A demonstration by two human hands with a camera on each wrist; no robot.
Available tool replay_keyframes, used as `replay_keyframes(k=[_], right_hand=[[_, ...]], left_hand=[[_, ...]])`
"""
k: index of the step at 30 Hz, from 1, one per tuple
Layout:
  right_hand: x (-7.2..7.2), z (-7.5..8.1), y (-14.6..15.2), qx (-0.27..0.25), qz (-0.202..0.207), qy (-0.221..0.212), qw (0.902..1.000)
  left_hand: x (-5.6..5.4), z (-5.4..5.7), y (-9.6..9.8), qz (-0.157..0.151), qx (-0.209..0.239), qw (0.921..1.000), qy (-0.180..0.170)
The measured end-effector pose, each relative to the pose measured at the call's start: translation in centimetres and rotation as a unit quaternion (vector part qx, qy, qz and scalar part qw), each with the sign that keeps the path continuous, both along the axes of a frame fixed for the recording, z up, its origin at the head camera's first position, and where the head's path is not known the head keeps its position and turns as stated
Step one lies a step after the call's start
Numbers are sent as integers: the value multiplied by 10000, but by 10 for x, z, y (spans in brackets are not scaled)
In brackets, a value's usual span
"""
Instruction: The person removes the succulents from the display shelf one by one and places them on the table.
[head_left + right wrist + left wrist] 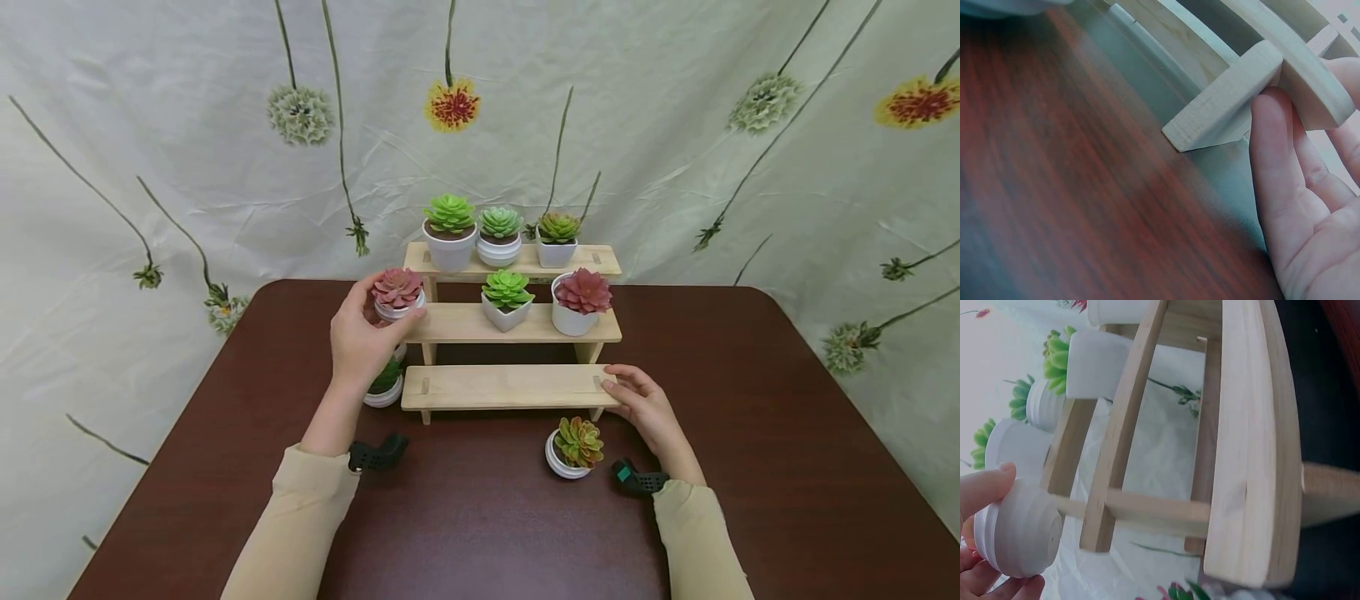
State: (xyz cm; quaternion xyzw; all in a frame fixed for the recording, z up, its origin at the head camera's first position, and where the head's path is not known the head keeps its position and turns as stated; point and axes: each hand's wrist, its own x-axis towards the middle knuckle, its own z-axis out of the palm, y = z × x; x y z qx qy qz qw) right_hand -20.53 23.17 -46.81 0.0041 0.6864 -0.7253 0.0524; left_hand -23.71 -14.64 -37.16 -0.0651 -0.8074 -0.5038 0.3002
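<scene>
My left hand (362,337) grips a pink succulent (397,287) in a white ribbed pot (1022,528), with the thumb on one side and curled fingers on the other. The pot is at the left end of the middle step of a three-step wooden plant stand (510,387). My right hand (641,408) holds the right end of the lowest step, fingertips over its top and another digit (1272,119) below by the leg. On the middle step stand a green succulent (507,290) in an angular white pot and a dark red succulent (583,292) in a round one.
Three green potted succulents (450,217) line the top step. A yellow-orange succulent (578,442) stands on the dark brown table (480,533) before the stand. Left of the stand, a dark green potted plant (384,387) is partly hidden by my left hand. A flower-print cloth (225,150) hangs behind.
</scene>
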Motion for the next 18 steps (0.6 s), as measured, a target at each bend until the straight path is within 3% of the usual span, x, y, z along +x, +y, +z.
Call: replay_keyframes(k=[18], right_hand=[[-2,-1,0,143,-47,-51,9999]], left_hand=[[6,-20,-43,635,441,9968,-216]])
